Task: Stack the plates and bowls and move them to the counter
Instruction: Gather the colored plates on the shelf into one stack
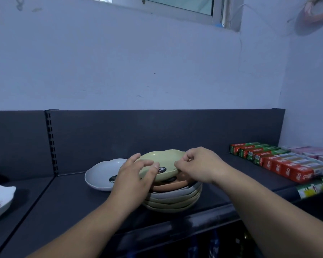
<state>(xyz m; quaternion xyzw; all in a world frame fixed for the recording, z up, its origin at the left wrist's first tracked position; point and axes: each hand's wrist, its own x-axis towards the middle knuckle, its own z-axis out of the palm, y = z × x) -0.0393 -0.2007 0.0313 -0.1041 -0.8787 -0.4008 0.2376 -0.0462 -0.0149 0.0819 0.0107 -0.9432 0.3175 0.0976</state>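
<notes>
Two bare forearms reach in from the bottom edge toward a dark shelf (63,202). The left grip (136,174) has its fingers loosely spread over the left rim of the green plate (162,158), thumb lying along the near rim. The right grip (198,164) is curled, its fingertips pinching the plate's right rim. The plate sits at the top of the stack (175,200), slightly tilted; whether it rests there fully or is partly lifted I cannot tell.

The plates look like glazed ceramic or melamine with scalloped edges: stiff, smooth, probably slippery, and liable to chip if dropped. One plate should be light enough for a rim pinch. The whole stack is likely heavy, so it is better taken low, with both palms under the bottom plate on opposite sides and thumbs steadying the top. The wavy rims may keep the plates from nesting evenly, so the pile could shift when carried.

A grey plate (101,175) lies just left of the stack, not yet added. A white dish (0,198) sits at far left, and the boxes (280,164) are well apart on the right.
</notes>
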